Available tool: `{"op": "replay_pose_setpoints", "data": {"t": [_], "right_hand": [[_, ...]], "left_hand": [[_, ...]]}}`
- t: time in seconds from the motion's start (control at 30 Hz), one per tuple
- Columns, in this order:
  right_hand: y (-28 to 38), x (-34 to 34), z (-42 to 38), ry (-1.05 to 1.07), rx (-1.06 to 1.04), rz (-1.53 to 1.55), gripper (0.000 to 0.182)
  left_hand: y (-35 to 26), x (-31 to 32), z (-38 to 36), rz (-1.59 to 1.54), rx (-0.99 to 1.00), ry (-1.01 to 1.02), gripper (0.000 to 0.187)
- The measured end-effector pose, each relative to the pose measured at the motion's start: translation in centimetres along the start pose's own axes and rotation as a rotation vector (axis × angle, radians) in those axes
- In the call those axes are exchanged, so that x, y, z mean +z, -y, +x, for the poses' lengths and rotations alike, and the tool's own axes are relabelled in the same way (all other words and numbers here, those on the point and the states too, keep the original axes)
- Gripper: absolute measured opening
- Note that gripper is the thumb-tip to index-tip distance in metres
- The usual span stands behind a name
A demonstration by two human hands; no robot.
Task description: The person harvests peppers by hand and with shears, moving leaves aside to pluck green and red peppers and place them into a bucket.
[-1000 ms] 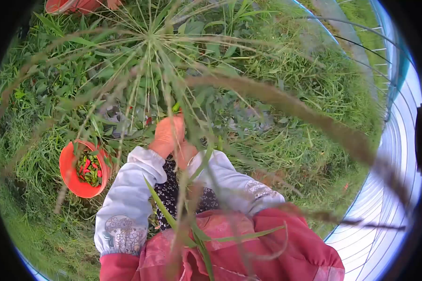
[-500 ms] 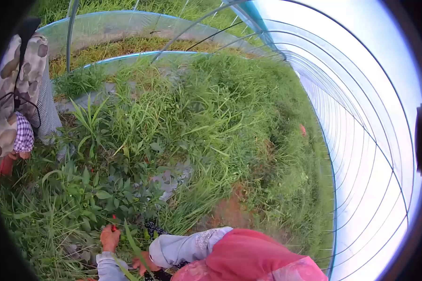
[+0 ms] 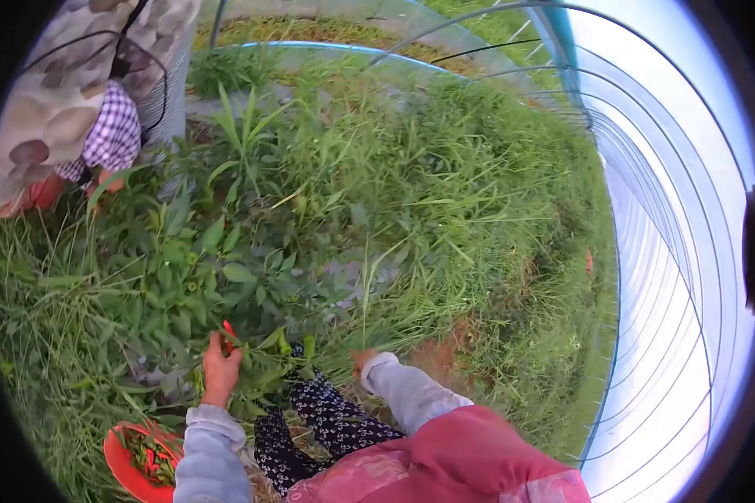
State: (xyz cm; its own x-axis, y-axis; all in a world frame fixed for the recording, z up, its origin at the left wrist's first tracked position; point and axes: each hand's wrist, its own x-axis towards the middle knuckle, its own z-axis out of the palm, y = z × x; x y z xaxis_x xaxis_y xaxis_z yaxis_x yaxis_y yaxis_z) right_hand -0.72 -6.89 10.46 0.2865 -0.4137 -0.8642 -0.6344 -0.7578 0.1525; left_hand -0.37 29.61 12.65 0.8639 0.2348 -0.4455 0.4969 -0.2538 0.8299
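My left hand [image 3: 221,369] is closed on a red chili pepper [image 3: 229,329], which pokes up past the fingertips. Leafy pepper plants [image 3: 189,264] stand just beyond it. Off to the right, my right hand [image 3: 363,359] is down among long grass blades [image 3: 377,331], its fingers hidden. At the lower left, close by my left sleeve, a red bucket [image 3: 122,468] holds red and green peppers [image 3: 155,461].
A person in patterned clothing [image 3: 67,126] is at the upper left, a hand [image 3: 109,179] reaching down into the plants. Bare soil [image 3: 445,356] shows right of my right hand. The plastic tunnel wall [image 3: 663,352] and its hoops run along the right.
My right hand has gone from beside my left hand out to the right, into the grass. The view has shifted, bringing in the red bucket; my left hand still holds the pepper.
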Motion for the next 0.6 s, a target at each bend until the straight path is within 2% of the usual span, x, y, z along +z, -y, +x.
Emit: {"op": "replay_pose_setpoints", "data": {"t": [0.03,0.07,0.17,0.23,0.3,0.4,0.43,0.53,0.6], "right_hand": [[-1.2,1.2,1.6,0.006,-0.073,-0.165,0.044],[-1.6,2.5,2.4,0.015,-0.078,-0.156,0.042],[-1.3,4.8,3.7,0.084,0.022,0.472,0.037],[-1.2,5.6,3.4,0.123,0.059,0.662,0.036],[-2.0,5.6,2.8,0.13,0.075,0.735,0.035],[-3.1,4.8,0.9,0.136,0.101,0.747,0.037],[-2.8,4.1,0.6,0.139,0.096,0.707,0.039],[-0.9,1.1,-0.4,0.117,0.055,0.47,0.041],[1.8,-0.9,-1.9,0.106,0.03,0.343,0.04]], "left_hand": [[0.9,0.3,-0.1,0.102,-0.049,0.038,0.039],[2.4,0.9,-0.2,0.113,0.01,0.021,0.04],[2.8,1.0,-1.0,0.145,-0.121,0.031,0.036],[4.3,1.1,-2.2,0.145,-0.154,-0.011,0.035],[4.4,1.1,-3.0,0.016,-0.162,-0.033,0.033],[5.2,2.1,-4.3,-0.004,-0.165,-0.082,0.031],[5.6,2.8,-4.7,-0.014,-0.1,-0.13,0.031],[5.7,3.8,-5.1,-0.024,-0.19,-0.102,0.034],[5.2,4.2,-5.1,0.011,-0.156,-0.089,0.034]]}}
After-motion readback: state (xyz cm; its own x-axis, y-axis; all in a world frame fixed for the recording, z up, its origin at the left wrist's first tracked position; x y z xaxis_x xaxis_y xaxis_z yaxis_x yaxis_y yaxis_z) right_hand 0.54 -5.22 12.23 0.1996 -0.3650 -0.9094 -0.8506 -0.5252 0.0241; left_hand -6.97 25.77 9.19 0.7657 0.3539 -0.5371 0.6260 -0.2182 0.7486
